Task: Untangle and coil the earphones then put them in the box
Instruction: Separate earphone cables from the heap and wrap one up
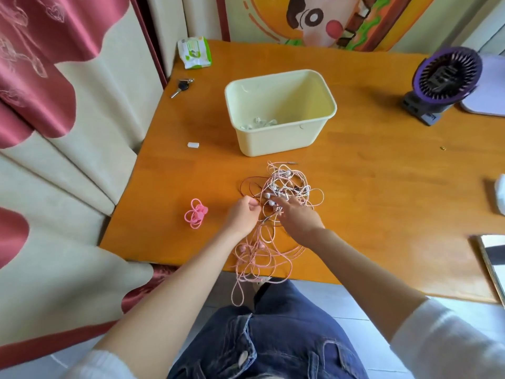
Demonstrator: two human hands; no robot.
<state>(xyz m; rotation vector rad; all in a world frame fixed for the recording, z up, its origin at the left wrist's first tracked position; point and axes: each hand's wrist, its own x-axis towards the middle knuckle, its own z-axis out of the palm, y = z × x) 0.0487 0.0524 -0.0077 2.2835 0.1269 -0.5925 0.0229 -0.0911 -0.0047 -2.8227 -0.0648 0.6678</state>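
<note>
Your left hand (242, 214) pinched a cord at the edge of the tangled earphones (289, 184) on the table (382, 187)—just before the box (273, 140). Your right hand (299, 218) rested among them; its grip I couldn't tell. 1 coiled pink pair (195, 213) lay left.

we find the box (281, 110) mid-table (382, 187), earphones (258, 123) in it; the tangle (284, 192) lies just before it (some loops hang over the near edge), a coiled set (195, 213) to its left, the fan (445, 80) behind, far right.
</note>
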